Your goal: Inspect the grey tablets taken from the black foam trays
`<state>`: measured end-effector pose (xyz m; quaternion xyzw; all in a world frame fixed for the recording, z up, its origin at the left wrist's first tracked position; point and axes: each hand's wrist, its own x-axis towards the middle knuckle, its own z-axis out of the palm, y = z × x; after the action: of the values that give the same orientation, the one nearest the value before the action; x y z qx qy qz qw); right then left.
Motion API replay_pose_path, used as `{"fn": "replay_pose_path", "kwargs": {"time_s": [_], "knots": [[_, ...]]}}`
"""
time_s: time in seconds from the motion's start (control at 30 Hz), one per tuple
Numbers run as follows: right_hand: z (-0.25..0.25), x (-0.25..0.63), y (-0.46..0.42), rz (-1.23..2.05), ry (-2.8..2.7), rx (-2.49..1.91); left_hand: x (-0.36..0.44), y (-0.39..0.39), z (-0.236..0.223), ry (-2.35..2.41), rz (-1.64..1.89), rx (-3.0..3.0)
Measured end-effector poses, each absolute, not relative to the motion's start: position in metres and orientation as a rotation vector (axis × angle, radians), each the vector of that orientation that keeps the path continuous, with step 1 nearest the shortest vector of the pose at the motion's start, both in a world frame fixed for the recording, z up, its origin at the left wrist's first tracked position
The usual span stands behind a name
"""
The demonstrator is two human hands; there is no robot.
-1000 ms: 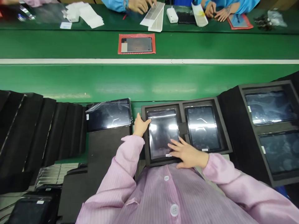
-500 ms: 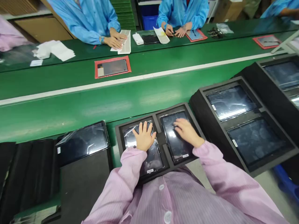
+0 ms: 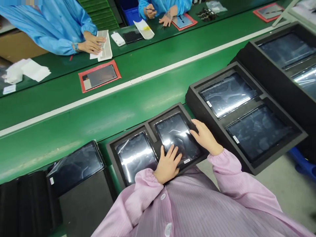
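Observation:
Before me a black foam tray [image 3: 151, 131] carries two dark glossy screen panels under clear film. My left hand [image 3: 168, 164] is spread, its fingers over the lower left corner of the right screen panel [image 3: 176, 133]. At that panel's right side, on or just above the tray's edge, is my right hand [image 3: 206, 136], its fingers extended and holding nothing. The left screen panel [image 3: 137, 154] lies in its own recess, partly covered by my left sleeve. White labels show on some panels, one near the lower edge of the right panel.
To the right, a foam tray stack [image 3: 266, 161] holds two more panels, with another stack [image 3: 242, 49] beyond. At left, a film-covered panel [image 3: 76, 168] lies on black foam [image 3: 86, 204]. Across the green bench [image 3: 158, 95], people in blue sleeves work near a red-edged panel [image 3: 100, 77].
My left hand has moved from the left panel to the right panel's lower corner. My right hand has shifted off the right panel's face to its right side. The view has turned.

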<state>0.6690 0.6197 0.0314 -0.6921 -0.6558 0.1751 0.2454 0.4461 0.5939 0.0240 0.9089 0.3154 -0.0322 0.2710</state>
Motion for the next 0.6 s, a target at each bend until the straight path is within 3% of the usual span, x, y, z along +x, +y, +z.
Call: {"fn": "replay_pose_path", "kwargs": {"time_s": [0.4,0.6], "knots": [[0.021,0.68,0.557,0.392,-1.604,-1.9,0.443,0.601,0.006,0.807,0.22,2.832],[0.017,0.68,0.553,0.405,-1.441,-1.897,0.386,0.654,0.011,1.811,0.758,1.992]]}}
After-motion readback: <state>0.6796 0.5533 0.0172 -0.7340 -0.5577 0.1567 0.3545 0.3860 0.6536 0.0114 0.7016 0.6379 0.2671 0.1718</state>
